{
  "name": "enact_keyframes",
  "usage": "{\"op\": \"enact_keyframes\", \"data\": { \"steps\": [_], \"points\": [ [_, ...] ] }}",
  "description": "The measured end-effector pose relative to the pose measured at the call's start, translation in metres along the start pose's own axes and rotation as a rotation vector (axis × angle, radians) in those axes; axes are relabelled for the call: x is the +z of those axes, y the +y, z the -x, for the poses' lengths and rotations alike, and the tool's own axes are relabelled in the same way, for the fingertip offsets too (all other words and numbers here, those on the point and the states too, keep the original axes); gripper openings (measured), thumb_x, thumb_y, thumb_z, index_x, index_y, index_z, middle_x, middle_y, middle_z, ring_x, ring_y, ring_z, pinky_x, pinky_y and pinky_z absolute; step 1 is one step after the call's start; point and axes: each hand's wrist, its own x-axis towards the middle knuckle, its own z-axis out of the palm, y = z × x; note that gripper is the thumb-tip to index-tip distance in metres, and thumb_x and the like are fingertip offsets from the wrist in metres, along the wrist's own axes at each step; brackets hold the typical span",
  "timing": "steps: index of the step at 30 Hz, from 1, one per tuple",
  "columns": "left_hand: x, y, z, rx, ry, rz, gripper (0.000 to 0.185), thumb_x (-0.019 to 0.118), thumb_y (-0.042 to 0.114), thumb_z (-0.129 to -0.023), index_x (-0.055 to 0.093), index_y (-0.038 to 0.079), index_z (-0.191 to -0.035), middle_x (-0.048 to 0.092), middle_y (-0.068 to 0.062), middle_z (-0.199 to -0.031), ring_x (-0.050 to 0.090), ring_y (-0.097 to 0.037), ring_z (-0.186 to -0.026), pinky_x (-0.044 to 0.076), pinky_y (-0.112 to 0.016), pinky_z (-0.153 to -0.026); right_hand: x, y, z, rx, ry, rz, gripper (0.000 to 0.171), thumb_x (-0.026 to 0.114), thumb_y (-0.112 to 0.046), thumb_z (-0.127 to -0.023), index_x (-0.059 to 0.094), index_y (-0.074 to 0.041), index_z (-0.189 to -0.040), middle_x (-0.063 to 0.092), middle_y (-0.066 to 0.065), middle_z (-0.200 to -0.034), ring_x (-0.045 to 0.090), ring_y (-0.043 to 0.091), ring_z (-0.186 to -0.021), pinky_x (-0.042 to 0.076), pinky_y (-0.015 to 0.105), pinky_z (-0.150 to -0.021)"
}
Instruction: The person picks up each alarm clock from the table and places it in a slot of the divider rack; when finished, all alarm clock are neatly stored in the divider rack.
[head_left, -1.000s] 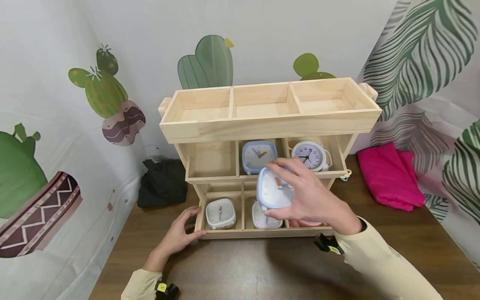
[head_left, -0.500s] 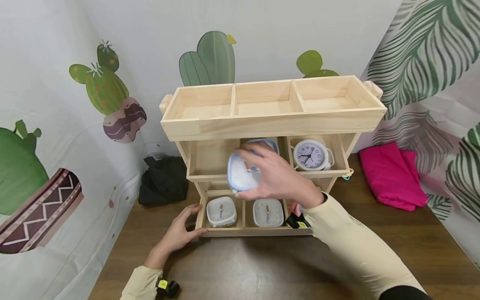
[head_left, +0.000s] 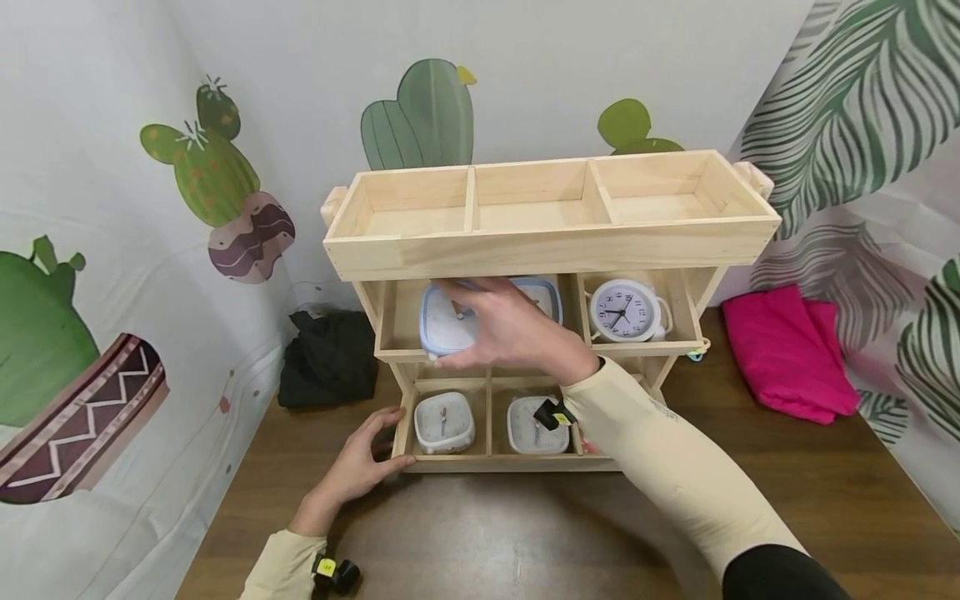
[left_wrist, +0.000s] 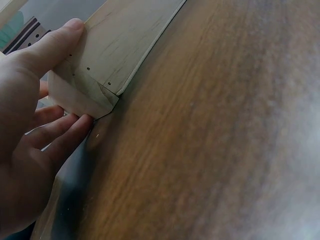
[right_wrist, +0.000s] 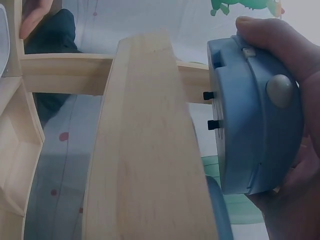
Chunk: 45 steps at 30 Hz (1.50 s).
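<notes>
While we look down from the head camera, our right hand [head_left: 517, 333] grips a blue square clock [head_left: 446, 325], fingers curled over its rim, at the mouth of the left compartment in the middle tier of the wooden rack [head_left: 547, 250]. At 3 o'clock from it, another blue clock [head_left: 546, 293] peeks from the centre compartment, and a round white alarm clock [head_left: 622, 311] stands in the right one. Our left hand [head_left: 360, 467] holds the rack's bottom left corner, thumb on the front, fingers round the side. In the bottom tier lie two white square clocks [head_left: 443, 422], [head_left: 536, 427]. A black cloth [head_left: 327, 358] sits at 9 o'clock of the rack, a pink cloth [head_left: 783, 350] at 3 o'clock. In the left wrist view, our left hand [left_wrist: 30, 145] clasps the rack corner [left_wrist: 85, 92] on the brown table [left_wrist: 210, 140]. In the right wrist view, our right hand [right_wrist: 290, 145] wraps the blue clock's [right_wrist: 255, 115] back, just beside a wooden board [right_wrist: 145, 150].
</notes>
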Motion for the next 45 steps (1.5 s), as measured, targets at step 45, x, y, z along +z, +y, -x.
{"op": "enact_keyframes", "data": {
  "steps": [45],
  "points": [
    [0.0, -0.002, -0.001, 0.005, 0.0, 0.008, 0.073, 0.084, 0.028, -0.077, 0.049, 0.009, -0.138, 0.045, -0.01, -0.143, 0.046, -0.029, -0.129, 0.057, -0.039, -0.09, 0.031, -0.002, -0.05, 0.323, -0.441, -0.038, 0.114, 0.079, -0.066, -0.067, 0.021, -0.026, -0.156, 0.055, -0.003, -0.14, 0.051, 0.02, -0.128, 0.044, 0.038, -0.105]
  ]
}}
